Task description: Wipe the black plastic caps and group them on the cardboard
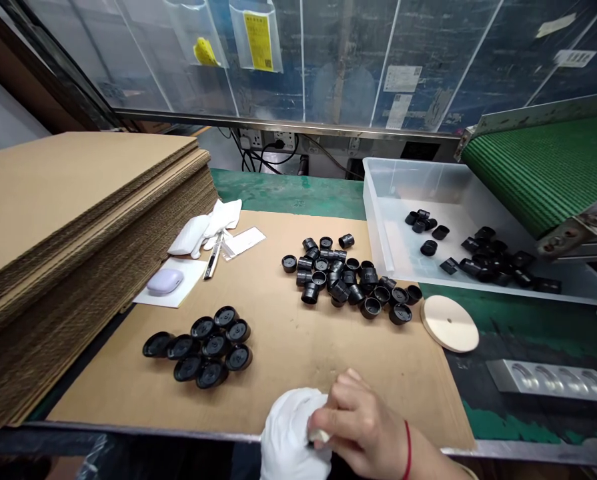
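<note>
At the bottom edge of the view, the right hand [365, 427], a red cord [407, 450] at its wrist, curls its fingers [338, 403] narrowly around 1 pale piece [319, 437], mostly hidden, against a white cloth bundle [289, 433] (glove or rag, hard to tell). Beyond, black plastic caps [341, 277] lie in 2 clusters on a cardboard sheet [278, 393].

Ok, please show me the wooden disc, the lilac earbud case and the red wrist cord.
Wooden disc [449, 323]: head view, top face.
Lilac earbud case [165, 281]: head view, top.
Red wrist cord [407, 450]: head view, middle stretch.
</note>
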Demonstrator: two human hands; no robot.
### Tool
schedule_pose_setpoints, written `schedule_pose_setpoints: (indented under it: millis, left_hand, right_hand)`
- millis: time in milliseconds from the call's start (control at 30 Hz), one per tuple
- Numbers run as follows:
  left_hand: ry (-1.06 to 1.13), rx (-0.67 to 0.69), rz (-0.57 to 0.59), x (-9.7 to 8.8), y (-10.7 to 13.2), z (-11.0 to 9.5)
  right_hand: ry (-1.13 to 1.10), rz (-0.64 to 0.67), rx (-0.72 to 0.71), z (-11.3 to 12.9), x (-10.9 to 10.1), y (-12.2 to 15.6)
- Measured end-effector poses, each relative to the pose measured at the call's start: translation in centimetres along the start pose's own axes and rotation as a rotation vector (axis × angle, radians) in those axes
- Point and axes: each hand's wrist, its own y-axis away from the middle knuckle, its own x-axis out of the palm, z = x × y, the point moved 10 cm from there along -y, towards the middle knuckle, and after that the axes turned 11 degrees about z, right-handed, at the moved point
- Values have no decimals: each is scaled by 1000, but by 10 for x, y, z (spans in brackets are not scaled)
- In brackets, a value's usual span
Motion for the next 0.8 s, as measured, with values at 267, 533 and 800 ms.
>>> schedule_pose_setpoints:
  millis: [267, 533, 800]
  left_hand:
    - [-162, 43, -74, -5, 14, -6]
    - [-86, 133, 9, 0, 13, 3]
    - [-149, 22, -31, -10, 19, 7]
  right_hand:
    - [-41, -117, 204, -41, -22, 50]
    - [-78, -131, 28, -5, -2, 2]
    - [-166, 6, 90, -31, -3, 4]
